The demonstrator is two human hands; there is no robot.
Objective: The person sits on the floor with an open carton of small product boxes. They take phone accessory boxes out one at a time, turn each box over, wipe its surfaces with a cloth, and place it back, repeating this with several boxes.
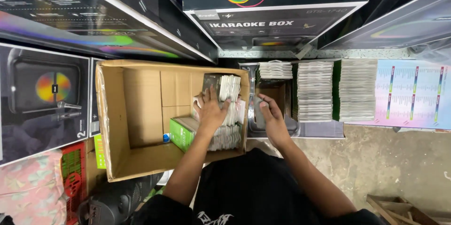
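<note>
1. Nearest the camera, the person's black top fills the lower middle, with both forearms reaching away from it; a dark rounded speaker (115, 201) and a red crate (73, 182) lie at lower left on the floor side.
2. Just beyond, the open cardboard box (117, 159) sits on the left, its floor mostly bare on the left half.
3. Inside the box, against its right wall, stand rows of small flat packets (228, 112), packed upright, with a green carton (181, 133) lying beside them near the front.
4. The left hand (211, 112) lies flat, fingers spread, pressing on the tops of those packets; it is open and grips nothing.
5. The right hand (272, 119) reaches over the box's right wall into a smaller tray-like box (286, 133) alongside; its fingers curl downward, but whether they hold anything I cannot tell.
6. Farther right, dense stacks of the same kind of packets (314, 91) stand in rows beside a pastel printed sheet (413, 93).
7. Farthest off, large black speaker cartons (272, 23) with coloured rings are stacked along the top.
</note>
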